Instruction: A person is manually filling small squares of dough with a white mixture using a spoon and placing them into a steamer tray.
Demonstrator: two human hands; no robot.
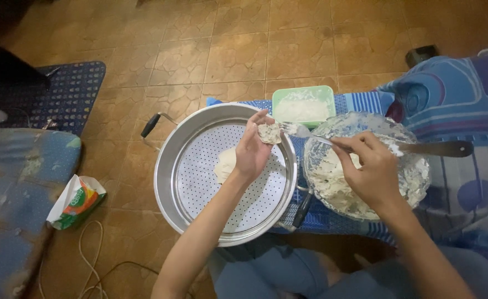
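This is a home, with cooking done on the floor rather than at any counter. The floor (288,50) is laid with worn brown tiles in a stone pattern. A blue patterned cloth (360,102) is spread on it and carries kitchen things: a wide metal steamer pan (166,182) with a perforated tray, a glass bowl (415,177) smeared with pale filling, and a small green tub (303,104). A dark blue mat (75,91) lies to one side, a soft blue patterned cushion (460,94) lies to the other, and a loose cable (92,254) trails across the tiles.
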